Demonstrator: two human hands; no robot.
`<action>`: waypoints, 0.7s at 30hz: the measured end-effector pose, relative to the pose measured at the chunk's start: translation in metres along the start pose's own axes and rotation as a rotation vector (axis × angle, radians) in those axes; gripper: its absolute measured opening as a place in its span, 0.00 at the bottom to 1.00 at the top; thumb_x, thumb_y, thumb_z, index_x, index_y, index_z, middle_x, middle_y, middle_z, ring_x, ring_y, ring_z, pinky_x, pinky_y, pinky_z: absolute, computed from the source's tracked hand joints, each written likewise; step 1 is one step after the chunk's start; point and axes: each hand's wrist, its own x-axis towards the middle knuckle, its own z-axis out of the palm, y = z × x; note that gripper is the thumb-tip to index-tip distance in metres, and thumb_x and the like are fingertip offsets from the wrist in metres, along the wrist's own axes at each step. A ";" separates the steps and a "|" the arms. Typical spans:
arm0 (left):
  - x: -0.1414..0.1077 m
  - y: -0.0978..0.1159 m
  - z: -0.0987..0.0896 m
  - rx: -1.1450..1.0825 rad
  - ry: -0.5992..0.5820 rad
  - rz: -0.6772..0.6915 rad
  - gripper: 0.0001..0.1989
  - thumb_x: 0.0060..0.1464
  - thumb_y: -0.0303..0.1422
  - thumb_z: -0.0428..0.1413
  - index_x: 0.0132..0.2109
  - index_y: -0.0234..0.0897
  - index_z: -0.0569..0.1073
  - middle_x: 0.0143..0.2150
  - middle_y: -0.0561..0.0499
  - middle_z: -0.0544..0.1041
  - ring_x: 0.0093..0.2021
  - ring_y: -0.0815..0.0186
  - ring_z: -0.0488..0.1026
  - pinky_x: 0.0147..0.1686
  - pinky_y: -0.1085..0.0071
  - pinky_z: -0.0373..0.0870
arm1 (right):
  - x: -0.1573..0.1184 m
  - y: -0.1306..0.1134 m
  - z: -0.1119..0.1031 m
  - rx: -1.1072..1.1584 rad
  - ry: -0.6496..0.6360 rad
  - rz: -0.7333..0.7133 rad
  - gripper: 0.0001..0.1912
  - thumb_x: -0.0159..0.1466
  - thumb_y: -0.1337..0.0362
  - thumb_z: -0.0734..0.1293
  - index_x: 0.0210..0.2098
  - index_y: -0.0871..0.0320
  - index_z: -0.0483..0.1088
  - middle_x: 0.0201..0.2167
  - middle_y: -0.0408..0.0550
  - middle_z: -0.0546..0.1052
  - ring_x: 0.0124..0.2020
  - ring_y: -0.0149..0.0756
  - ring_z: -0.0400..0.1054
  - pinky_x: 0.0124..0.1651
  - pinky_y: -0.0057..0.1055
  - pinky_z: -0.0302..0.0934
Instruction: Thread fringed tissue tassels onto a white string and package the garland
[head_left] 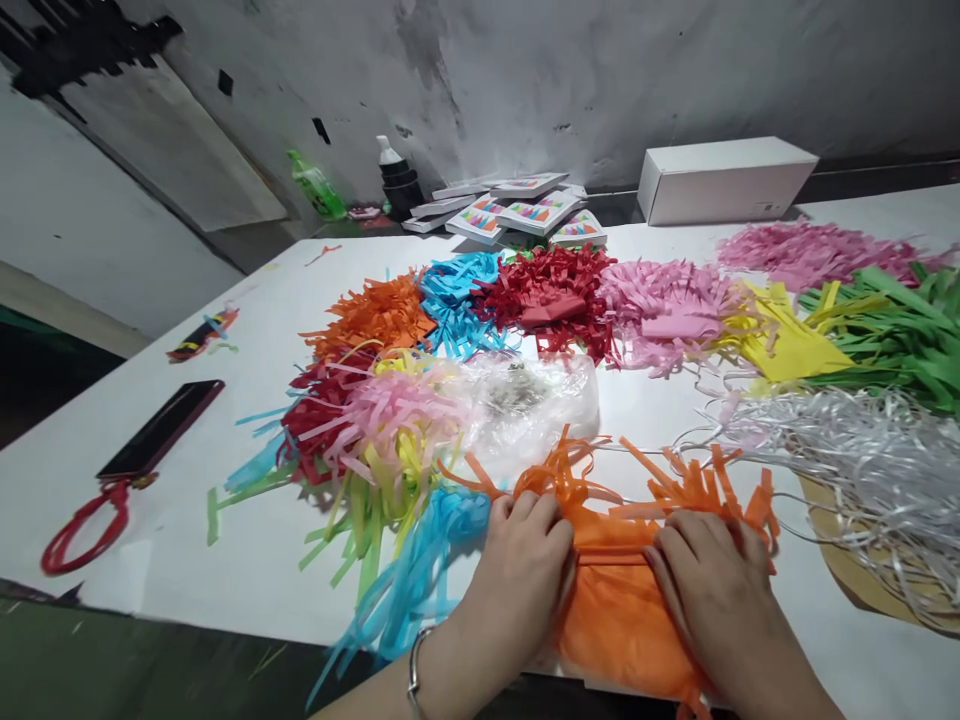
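Observation:
Fringed orange tissue paper lies at the table's front edge, with a narrow fold running across its middle. My left hand grips the fold's left end, fingers curled over it. At the right end, my right hand pinches the same fold between thumb and fingers. Cut orange strips fan out beyond both hands. Just left of my left hand sits a twisted blue tissue tassel, its strips hanging over the table edge. Beyond it, pink, yellow, green and dark red tassels are heaped together.
A clear plastic bag lies mid-table. Behind it stretch orange, blue, red and pink fringe piles. White string tangles at right near yellow and green paper. A phone lies left; flat boxes and a white box stand behind.

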 end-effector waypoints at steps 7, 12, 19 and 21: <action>0.006 0.000 -0.004 0.051 -0.066 0.207 0.02 0.61 0.28 0.59 0.38 0.38 0.73 0.41 0.50 0.75 0.42 0.59 0.68 0.44 0.59 0.58 | 0.004 -0.013 -0.004 0.206 0.091 -0.138 0.19 0.74 0.70 0.50 0.42 0.58 0.72 0.38 0.50 0.77 0.43 0.42 0.68 0.55 0.45 0.52; 0.006 0.002 -0.008 0.078 -0.105 0.272 0.03 0.62 0.26 0.57 0.38 0.37 0.72 0.41 0.50 0.75 0.41 0.60 0.67 0.45 0.60 0.58 | 0.015 -0.024 -0.003 0.271 0.054 -0.205 0.19 0.71 0.74 0.54 0.29 0.59 0.70 0.25 0.46 0.69 0.30 0.35 0.59 0.43 0.37 0.54; 0.009 -0.001 0.007 0.120 -0.027 0.296 0.03 0.63 0.27 0.56 0.39 0.35 0.73 0.39 0.50 0.75 0.38 0.61 0.67 0.43 0.62 0.59 | 0.021 -0.034 0.004 0.277 0.047 -0.179 0.22 0.74 0.70 0.50 0.29 0.58 0.69 0.26 0.46 0.68 0.31 0.37 0.58 0.43 0.38 0.52; 0.009 -0.004 0.010 0.093 -0.013 0.294 0.03 0.63 0.26 0.55 0.39 0.35 0.73 0.39 0.50 0.75 0.38 0.61 0.68 0.43 0.62 0.59 | 0.020 -0.036 0.007 0.277 0.054 -0.195 0.25 0.74 0.71 0.46 0.28 0.59 0.68 0.26 0.46 0.68 0.30 0.37 0.58 0.44 0.38 0.52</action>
